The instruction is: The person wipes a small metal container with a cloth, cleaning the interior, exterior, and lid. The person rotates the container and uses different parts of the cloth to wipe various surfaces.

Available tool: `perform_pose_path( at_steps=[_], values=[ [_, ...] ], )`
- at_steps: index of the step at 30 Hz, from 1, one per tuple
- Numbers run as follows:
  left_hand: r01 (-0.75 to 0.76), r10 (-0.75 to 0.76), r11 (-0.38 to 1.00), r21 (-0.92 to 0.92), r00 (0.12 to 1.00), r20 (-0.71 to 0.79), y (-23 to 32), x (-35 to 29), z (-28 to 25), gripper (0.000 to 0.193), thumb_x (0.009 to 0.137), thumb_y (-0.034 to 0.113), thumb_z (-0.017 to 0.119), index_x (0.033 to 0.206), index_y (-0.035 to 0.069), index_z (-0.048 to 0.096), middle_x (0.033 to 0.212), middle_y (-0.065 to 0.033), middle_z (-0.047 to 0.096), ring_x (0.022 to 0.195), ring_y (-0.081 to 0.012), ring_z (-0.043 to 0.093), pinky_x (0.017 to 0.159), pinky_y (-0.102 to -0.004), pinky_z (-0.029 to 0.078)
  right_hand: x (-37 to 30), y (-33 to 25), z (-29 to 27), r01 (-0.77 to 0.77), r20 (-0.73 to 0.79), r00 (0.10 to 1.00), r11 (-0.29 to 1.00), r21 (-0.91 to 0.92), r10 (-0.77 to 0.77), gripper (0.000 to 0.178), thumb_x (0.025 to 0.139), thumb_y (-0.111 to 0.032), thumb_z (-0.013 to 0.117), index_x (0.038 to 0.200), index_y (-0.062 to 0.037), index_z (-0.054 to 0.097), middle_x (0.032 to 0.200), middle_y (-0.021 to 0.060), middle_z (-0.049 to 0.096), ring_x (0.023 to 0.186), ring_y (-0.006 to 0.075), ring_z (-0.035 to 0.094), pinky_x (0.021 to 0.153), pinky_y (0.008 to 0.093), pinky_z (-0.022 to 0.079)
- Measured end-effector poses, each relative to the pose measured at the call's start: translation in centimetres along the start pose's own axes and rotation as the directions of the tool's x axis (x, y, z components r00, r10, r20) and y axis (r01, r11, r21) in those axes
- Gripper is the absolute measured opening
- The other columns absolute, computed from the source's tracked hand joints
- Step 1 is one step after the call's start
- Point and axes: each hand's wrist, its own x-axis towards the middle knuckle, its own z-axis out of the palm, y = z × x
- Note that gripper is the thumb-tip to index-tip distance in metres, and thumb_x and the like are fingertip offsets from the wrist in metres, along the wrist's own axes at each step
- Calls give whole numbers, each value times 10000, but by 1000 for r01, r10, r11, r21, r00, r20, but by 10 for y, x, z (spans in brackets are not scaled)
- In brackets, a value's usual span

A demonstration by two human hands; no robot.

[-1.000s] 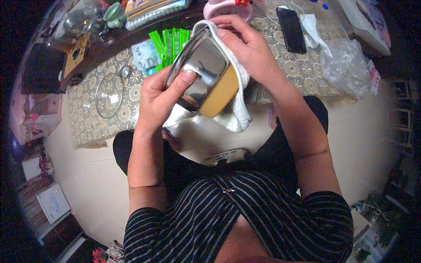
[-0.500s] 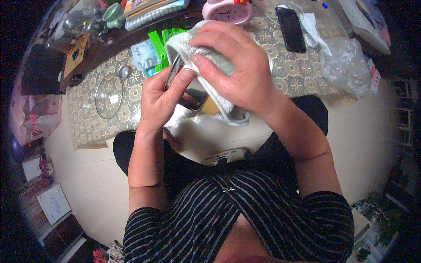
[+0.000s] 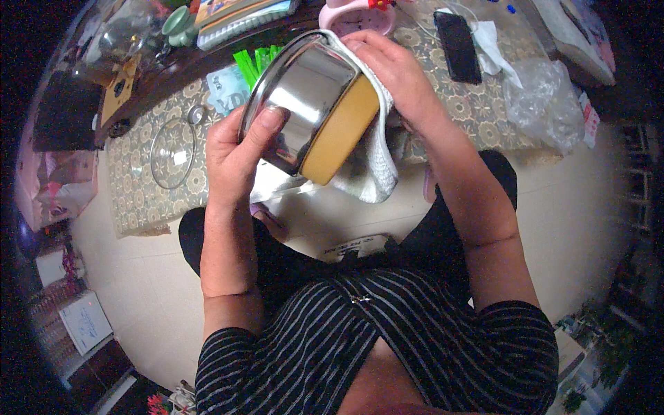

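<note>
While your left grip (image 3: 234, 155) closes on the tilted steel-and-yellow bowl (image 3: 304, 93), your right grip (image 3: 403, 77), partly curled, holds white cloth (image 3: 379, 166) against it.

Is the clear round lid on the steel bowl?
No, the clear round lid lies on the patterned tablecloth, apart from the steel bowl gripped by the left hand.

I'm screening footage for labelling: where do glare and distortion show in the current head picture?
Head view: pale reflections streak the metal bowl; head view: a bright spot sits on the clear lid; head view: the tablecloth looks bowed, and the corners go dark.
</note>
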Motion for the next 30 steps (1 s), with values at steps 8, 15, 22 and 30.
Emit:
perform_pose_path(
  at_steps=[8,15,22,30],
  values=[
    [-14,21,997,75,995,-97,6,-1,-3,291,916,292,681,955,5,704,719,11,610,605,-55,526,554,-213,445,-25,-33,19,468,-100,823,768,-436,-559,160,864,-124,672,966,-27,596,937,68,604,881,164,575,804,285,458],
    [-38,25,997,-71,984,-176,-6,3,4,250,984,196,563,1033,-16,686,843,-9,674,724,-66,602,652,-209,480,-57,-40,49,749,257,575,373,-548,-777,282,664,-134,778,920,-99,664,989,70,610,887,266,577,826,403,474],
    [17,-18,1000,19,997,76,0,-1,-4,307,1012,244,536,885,1,675,739,25,612,726,-57,595,615,-221,459,-44,-42,38,623,115,691,508,-595,-714,341,667,-113,756,999,-111,679,1058,75,614,905,257,591,834,389,463],
    [-50,23,967,250,993,113,10,-8,3,408,972,340,573,930,-50,683,752,-39,618,650,-113,570,599,-253,441,-21,-40,13,477,-47,849,803,-358,-525,247,783,-120,697,1022,-67,667,995,105,637,935,290,622,846,390,494]
  ],
)
